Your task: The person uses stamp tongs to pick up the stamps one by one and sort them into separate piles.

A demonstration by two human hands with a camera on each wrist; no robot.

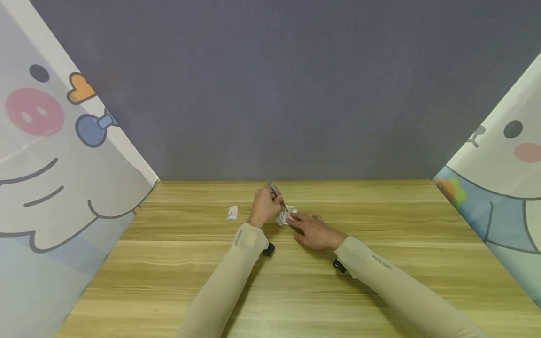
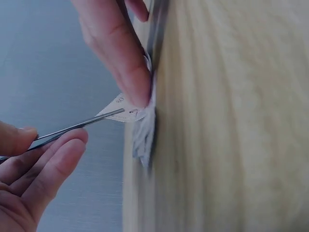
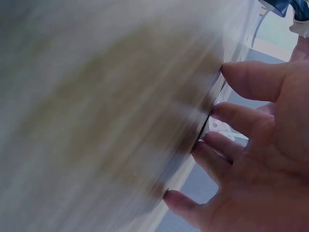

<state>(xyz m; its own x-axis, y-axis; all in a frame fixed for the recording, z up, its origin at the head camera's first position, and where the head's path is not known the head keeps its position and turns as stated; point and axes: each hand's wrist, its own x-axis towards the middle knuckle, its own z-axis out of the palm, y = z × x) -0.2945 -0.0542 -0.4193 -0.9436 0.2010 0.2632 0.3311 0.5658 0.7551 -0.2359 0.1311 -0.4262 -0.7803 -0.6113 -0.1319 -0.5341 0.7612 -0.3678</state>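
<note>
Slim metal tweezers (image 1: 274,189) are pinched between the thumb and fingers of my left hand (image 1: 265,205). In the left wrist view, their tips meet a small whitish piece with a serrated edge (image 2: 116,107) and printed marks; whether they grip it I cannot tell. Below it lies a crumpled, shiny, clear-looking packet (image 1: 281,218), partly hidden by fingers. My right hand (image 1: 314,231) reaches in from the right, its fingertips on the printed piece and packet. Its other fingers are spread and touch the wooden tabletop in the right wrist view.
A small white printed packet (image 1: 232,212) lies flat to the left of my left hand. The wooden table (image 1: 169,263) ends at a grey wall (image 1: 270,94) behind. Cartoon-printed panels (image 1: 50,188) stand on both sides.
</note>
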